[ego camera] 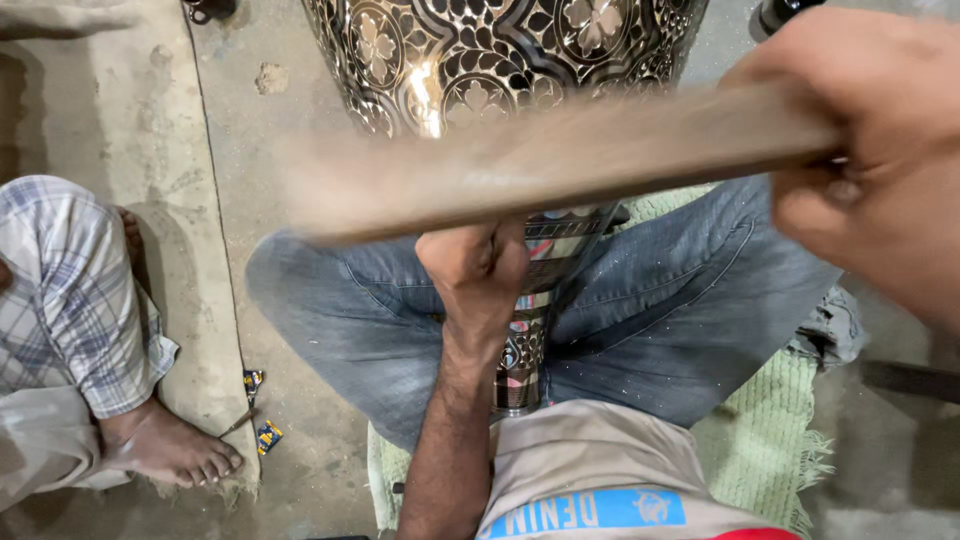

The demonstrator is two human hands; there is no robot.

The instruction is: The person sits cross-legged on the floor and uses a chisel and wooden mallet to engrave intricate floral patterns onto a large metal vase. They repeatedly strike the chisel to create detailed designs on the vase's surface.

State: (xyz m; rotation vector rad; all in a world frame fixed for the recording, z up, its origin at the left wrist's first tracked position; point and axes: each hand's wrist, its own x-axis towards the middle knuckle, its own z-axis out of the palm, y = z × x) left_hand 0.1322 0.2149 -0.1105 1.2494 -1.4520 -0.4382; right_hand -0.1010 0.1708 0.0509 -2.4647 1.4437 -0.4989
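My right hand [870, 150] grips a flat wooden stick [540, 160] that runs leftward across the view, its far end blurred. My left hand [478, 268] is closed in a fist just below the stick; what it holds is hidden, so I cannot tell. A large metal vase [480, 60] engraved with black-and-silver flower patterns lies between my crossed legs in blue jeans [380, 320]. Its narrow neck [520, 365] points toward my body, and its wide body fills the top of the view.
I sit on a pale green mat [770, 440] on a concrete floor [250, 140]. Another person in a plaid shirt [70, 290] sits at the left, their bare foot [175, 450] near small wrappers [262, 435]. A dark object [775, 12] lies top right.
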